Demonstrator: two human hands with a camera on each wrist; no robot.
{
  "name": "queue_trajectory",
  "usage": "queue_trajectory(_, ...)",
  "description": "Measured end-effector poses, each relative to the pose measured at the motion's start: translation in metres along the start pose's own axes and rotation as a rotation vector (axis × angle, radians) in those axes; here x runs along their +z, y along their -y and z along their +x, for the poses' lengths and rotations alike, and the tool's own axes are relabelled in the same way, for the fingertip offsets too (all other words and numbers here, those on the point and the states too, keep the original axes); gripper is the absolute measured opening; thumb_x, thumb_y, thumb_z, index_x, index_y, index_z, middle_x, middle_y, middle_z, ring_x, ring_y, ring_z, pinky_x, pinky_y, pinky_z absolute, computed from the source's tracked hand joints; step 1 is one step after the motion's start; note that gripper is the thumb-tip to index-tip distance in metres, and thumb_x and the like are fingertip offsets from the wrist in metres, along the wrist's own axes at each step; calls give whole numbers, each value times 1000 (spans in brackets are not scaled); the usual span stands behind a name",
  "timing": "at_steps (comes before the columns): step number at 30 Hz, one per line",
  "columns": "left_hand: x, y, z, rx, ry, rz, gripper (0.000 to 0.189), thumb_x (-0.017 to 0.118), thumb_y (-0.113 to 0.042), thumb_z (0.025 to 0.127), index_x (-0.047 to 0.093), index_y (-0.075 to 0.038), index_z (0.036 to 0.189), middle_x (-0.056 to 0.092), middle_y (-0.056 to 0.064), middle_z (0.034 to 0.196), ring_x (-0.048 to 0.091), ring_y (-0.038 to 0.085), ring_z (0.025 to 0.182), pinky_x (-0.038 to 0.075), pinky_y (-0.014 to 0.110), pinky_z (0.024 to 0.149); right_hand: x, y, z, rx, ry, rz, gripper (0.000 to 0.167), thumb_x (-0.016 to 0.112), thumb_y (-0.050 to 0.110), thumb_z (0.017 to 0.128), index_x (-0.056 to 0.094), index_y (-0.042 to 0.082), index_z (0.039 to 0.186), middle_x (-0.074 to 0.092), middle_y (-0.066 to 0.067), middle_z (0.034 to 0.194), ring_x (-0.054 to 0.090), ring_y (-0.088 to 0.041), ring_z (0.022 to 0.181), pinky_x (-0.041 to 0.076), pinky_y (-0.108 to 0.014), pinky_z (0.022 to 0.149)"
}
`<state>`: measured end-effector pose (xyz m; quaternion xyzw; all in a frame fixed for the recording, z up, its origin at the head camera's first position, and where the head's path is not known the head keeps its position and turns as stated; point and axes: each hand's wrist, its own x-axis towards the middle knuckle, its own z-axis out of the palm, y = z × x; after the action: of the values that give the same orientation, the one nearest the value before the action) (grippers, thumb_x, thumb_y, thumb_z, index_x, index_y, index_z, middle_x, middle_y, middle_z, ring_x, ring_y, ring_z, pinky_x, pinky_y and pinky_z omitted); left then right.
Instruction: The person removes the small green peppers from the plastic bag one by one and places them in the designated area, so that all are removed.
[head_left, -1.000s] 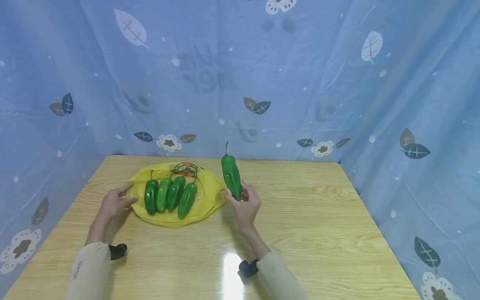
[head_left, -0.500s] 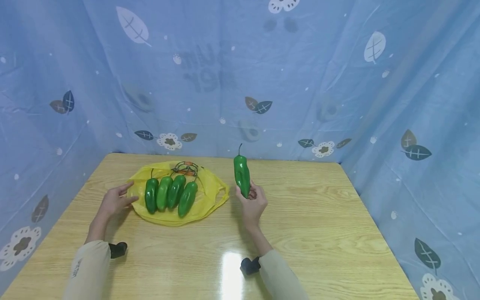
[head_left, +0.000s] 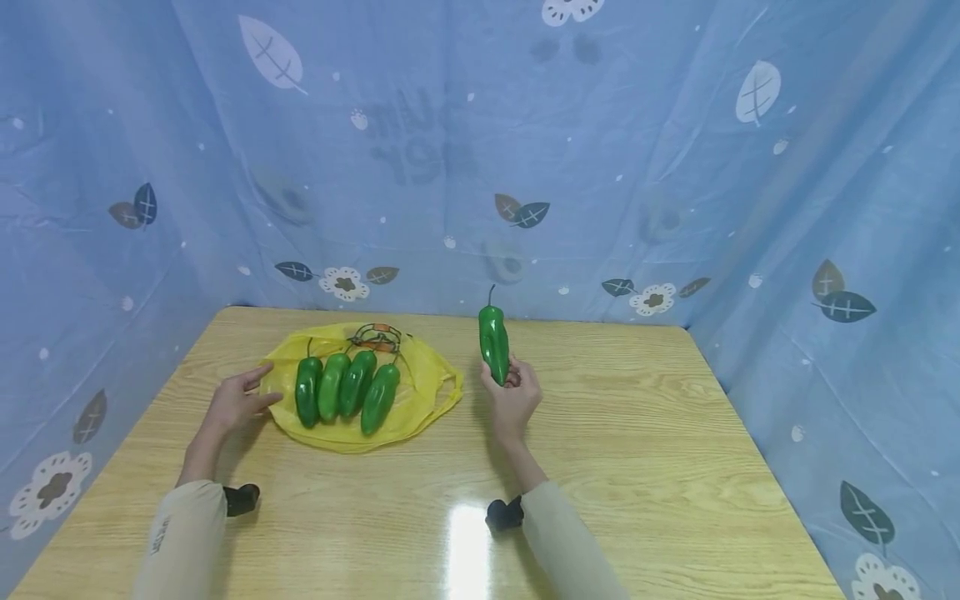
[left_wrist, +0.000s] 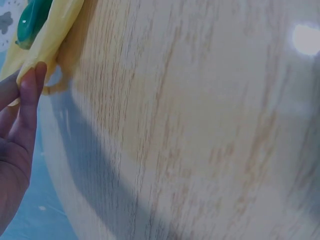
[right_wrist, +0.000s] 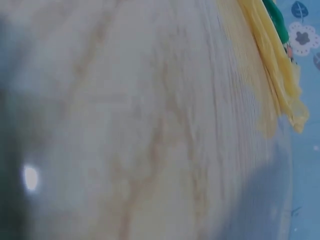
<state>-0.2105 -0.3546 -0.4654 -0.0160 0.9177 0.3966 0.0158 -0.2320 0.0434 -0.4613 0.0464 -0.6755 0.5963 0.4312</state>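
Four would be too many to count, so several green peppers lie side by side, stems pointing away, on a yellow plastic bag. At the bag's left edge is my left hand; in the left wrist view its fingers pinch the yellow plastic. Right of the bag, my right hand grips another green pepper by its lower end, stem upward, raised over the table. The right wrist view shows neither that hand nor its pepper, only the bag's edge and part of a green pepper.
Beneath everything is a light wood-grain table. A blue patterned curtain hangs along its back and both sides. Black wrist devices, one on the left and one on the right, jut out near the sleeves.
My right hand has carried the pepper to the right, away from the bag's right end. My left hand stays at the bag's left edge, and the peppers on the bag lie as before.
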Motion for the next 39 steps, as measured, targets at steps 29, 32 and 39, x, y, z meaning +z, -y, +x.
queue_trajectory(29,1,-3,-2,-8,1,-30,65,62,-10,94,28,6,146,27,41,142,42,54,122,49,52,90,33,-62,18,139,27,-142,30,82,4,71,67,-13,91,61,-17,75,53,-16,60,42,-12,53)
queue_trajectory(32,2,-2,0,-8,2,-34,64,62,-10,94,29,6,146,27,41,142,40,54,124,49,51,90,35,-65,17,202,28,-204,29,82,8,72,68,-11,89,62,-16,74,54,-18,61,42,-14,53)
queue_trajectory(39,0,-2,-2,-9,-2,-15,65,62,-12,94,29,7,146,29,41,141,47,52,118,52,48,85,36,-75,11,229,49,-295,32,84,13,72,70,-10,88,62,-14,72,56,-21,61,50,-30,56)
